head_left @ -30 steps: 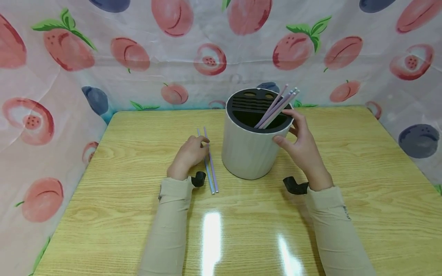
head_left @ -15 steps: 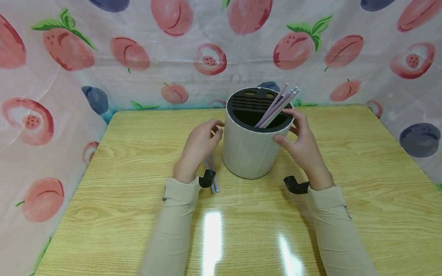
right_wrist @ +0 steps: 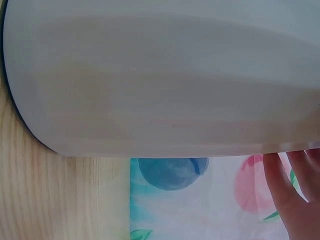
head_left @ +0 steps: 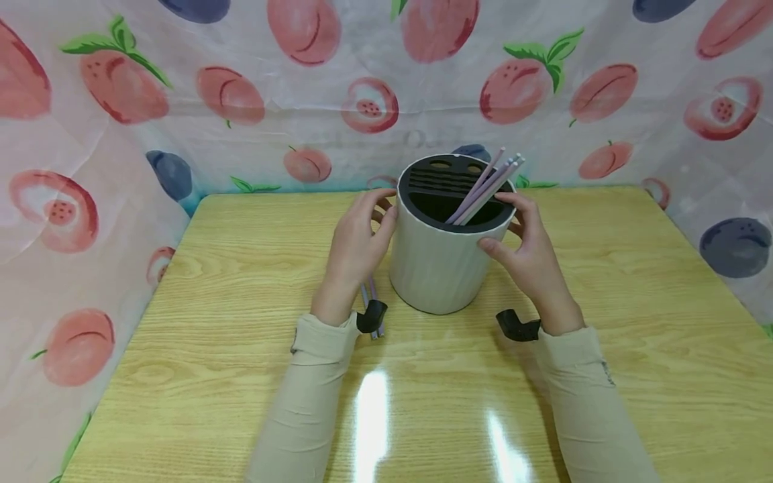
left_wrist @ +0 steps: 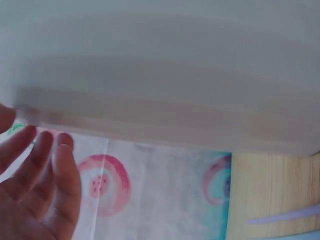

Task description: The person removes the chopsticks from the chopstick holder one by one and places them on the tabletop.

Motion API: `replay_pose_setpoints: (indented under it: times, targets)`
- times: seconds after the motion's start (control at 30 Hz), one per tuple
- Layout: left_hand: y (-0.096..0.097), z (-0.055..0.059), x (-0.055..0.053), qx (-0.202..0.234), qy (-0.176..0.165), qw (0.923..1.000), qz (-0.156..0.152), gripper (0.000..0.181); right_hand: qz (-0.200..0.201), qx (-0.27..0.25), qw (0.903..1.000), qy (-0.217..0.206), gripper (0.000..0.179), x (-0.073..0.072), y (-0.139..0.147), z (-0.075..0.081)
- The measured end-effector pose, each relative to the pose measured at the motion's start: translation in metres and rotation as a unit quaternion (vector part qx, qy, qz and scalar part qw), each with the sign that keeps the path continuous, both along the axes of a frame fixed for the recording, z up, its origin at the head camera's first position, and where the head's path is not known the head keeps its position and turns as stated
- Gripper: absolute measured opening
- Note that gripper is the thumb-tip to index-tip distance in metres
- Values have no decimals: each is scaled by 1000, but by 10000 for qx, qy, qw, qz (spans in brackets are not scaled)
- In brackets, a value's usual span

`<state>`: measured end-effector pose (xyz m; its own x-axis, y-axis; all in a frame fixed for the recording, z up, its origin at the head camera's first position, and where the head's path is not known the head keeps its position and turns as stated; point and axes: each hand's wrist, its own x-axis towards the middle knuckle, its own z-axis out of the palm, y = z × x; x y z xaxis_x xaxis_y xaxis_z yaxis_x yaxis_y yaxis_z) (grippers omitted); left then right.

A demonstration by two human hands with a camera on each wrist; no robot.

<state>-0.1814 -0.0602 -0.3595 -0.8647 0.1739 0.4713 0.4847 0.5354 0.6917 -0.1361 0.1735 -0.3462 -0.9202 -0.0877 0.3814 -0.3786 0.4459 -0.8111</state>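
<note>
The pen holder (head_left: 441, 268) stands on the tabletop (head_left: 435, 376) slightly right of centre, its sticks (head_left: 483, 191) leaning right. The right hand (head_left: 528, 245) grips its upper right side; the left hand (head_left: 356, 231) spreads loosely at the left rim, contact unclear. An uneven push this high could tip the holder and spill its sticks; lowering the left forearm could roll the two loose sticks (head_left: 372, 288).
</note>
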Motion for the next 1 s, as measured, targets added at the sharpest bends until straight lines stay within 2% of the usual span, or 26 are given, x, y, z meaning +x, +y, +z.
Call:
replay_pose_setpoints:
  times: [0.2, 0.37, 0.6, 0.8, 1.0]
  targets:
    - [6, 5, 4, 594, 679, 9958, -131, 30, 9, 10, 10000, 85, 62, 0, 1, -1]
    - [11, 10, 8, 629, 1225, 9902, -229, 27, 26, 41, 9999, 95, 61, 0, 2, 0]
    - [20, 13, 11, 767, 1775, 9803, -414, 21, 83, -16, 9999, 90, 59, 0, 3, 0]
    - [30, 16, 19, 538, 2119, 9735, -668, 19, 75, -11, 9999, 91, 59, 1, 1, -1]
    - [37, 20, 26, -248, 1889, 9799, -594, 25, 28, 31, 9999, 126, 59, 0, 1, -2]
